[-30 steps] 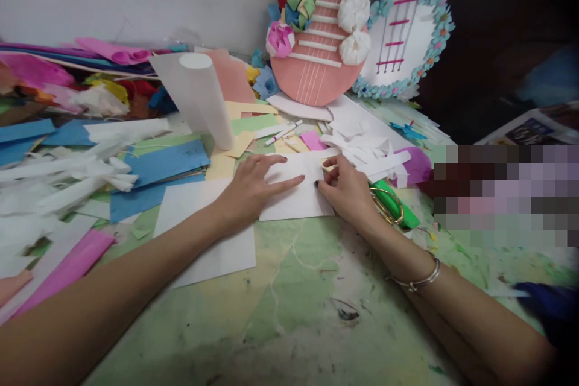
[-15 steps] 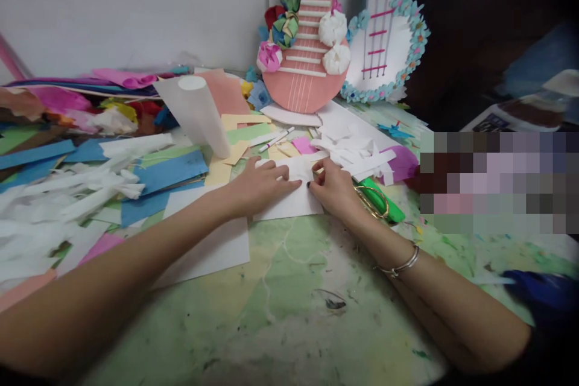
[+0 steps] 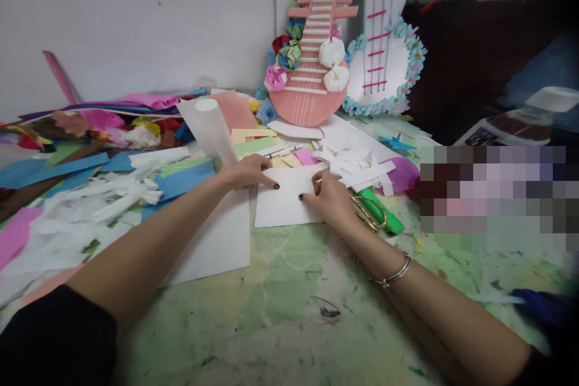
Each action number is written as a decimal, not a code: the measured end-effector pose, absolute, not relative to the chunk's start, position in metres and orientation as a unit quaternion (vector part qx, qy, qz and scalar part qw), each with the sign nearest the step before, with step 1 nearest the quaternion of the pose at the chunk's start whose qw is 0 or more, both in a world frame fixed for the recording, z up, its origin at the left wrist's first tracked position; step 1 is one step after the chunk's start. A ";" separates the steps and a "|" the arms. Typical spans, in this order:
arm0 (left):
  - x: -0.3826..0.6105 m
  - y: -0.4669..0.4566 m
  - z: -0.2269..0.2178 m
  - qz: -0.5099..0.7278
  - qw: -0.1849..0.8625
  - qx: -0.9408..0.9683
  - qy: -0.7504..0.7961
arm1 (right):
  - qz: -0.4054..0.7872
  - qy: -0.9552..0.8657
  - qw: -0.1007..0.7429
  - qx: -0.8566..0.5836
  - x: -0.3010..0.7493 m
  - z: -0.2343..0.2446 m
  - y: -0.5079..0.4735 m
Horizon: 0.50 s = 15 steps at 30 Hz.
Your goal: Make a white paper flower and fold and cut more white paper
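Note:
A small white sheet of paper lies on the green-stained table. My left hand rests at its upper left corner, fingers bent and pressing down on the edge. My right hand presses the sheet's right edge with the thumb and curled fingers. Just right of that hand lie green-handled scissors with gold loops. A bigger white sheet sits under my left forearm.
A white paper roll stands behind my left hand. Coloured paper and white scraps pile at the left. A pink paper guitar and a white flowered one lean on the wall. A marker lies beyond the sheet.
My left hand has slid from the middle of the small sheet to its upper left corner. The view has tilted up, showing more of the wall and the paper guitars.

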State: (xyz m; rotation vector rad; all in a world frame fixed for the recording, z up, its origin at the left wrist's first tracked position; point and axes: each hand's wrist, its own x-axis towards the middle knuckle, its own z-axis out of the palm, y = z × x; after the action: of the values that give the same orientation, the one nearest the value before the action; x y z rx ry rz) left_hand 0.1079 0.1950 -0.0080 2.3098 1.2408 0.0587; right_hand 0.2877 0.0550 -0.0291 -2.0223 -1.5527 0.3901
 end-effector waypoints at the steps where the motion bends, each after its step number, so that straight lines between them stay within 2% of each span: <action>1: 0.110 0.197 -0.005 0.008 0.262 0.851 0.455 | 0.144 -0.578 0.279 -0.753 0.288 -0.030 0.055; 5: 0.122 0.206 0.003 -0.015 0.251 0.860 0.445 | 0.138 -0.576 0.289 -0.752 0.287 -0.031 0.056; 10: 0.133 0.207 0.015 -0.097 0.312 0.842 0.429 | 0.146 -0.571 0.293 -0.753 0.287 -0.030 0.055; 15: 0.132 0.201 0.016 -0.034 0.314 0.849 0.424 | 0.156 -0.568 0.298 -0.751 0.288 -0.029 0.056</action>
State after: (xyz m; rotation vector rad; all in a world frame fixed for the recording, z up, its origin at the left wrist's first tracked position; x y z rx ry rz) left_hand 0.1320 0.2012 0.0158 2.2366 1.1183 -0.0903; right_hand 0.2877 0.0555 -0.0292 -1.9955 -1.5102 0.4145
